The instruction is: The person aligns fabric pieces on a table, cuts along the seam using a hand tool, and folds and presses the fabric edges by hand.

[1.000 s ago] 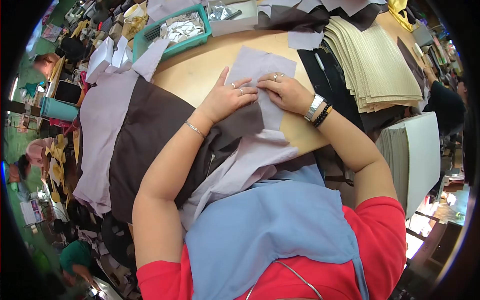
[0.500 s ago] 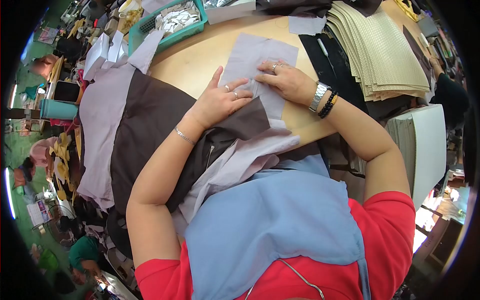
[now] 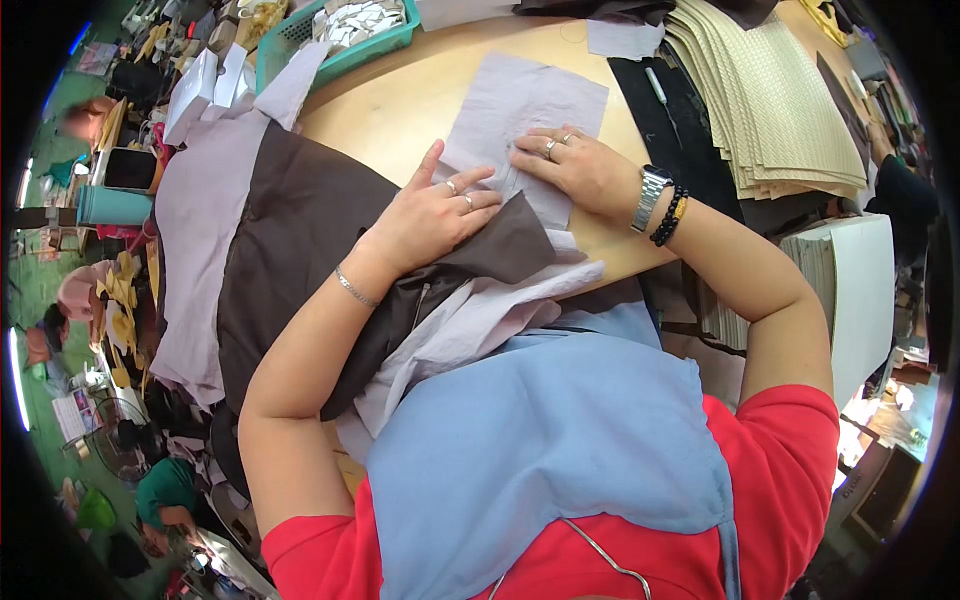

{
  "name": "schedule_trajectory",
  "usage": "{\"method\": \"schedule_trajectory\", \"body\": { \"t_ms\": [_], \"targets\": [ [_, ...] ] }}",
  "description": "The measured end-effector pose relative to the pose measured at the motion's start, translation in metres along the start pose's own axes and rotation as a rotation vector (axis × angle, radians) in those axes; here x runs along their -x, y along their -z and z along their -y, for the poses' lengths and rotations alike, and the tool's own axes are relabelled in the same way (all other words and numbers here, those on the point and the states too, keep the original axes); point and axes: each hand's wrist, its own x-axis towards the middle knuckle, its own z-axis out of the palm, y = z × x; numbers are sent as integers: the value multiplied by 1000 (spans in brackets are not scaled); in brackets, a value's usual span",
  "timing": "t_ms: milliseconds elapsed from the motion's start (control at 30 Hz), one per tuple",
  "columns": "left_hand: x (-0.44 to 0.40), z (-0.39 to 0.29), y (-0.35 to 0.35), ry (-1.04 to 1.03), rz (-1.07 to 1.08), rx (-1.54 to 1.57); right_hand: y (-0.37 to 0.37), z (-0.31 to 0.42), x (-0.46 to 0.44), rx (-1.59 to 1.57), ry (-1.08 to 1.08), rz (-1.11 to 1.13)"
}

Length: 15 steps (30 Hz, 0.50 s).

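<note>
A light lilac fabric piece [image 3: 540, 90] lies on the wooden table, with a few creases near its middle. My right hand [image 3: 595, 172] rests on it, fingers stretched out and laid flat toward the left. My left hand [image 3: 432, 212] is open, thumb apart, its fingers lying where the lilac piece meets a dark brown fabric [image 3: 310, 190]. One corner of the brown fabric folds up beside the left fingers. Below, more crumpled lilac fabric [image 3: 470, 315] hangs over the table edge toward the blue apron [image 3: 540, 420]. A zipper-like strip shows near the left wrist.
A green basket [image 3: 385, 45] of small white pieces stands at the back left, near white boxes [image 3: 200, 90]. To the right are a pointed tool [image 3: 657, 88] on black material, stacked cream textured sheets [image 3: 750, 100] and a pile of boards [image 3: 845, 290]. Other people work at far left.
My right fingers have flattened and slid slightly over the lilac fabric. My left hand stays nearly in place. The whole view has shifted a little.
</note>
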Motion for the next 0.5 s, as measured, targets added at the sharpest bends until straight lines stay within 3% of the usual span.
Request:
{"method": "schedule_trajectory", "body": {
  "t_ms": [500],
  "targets": [
    [6, -28, 24, 57, 88, -69, 6, 22, 4, 5, -4, 95]
  ]
}}
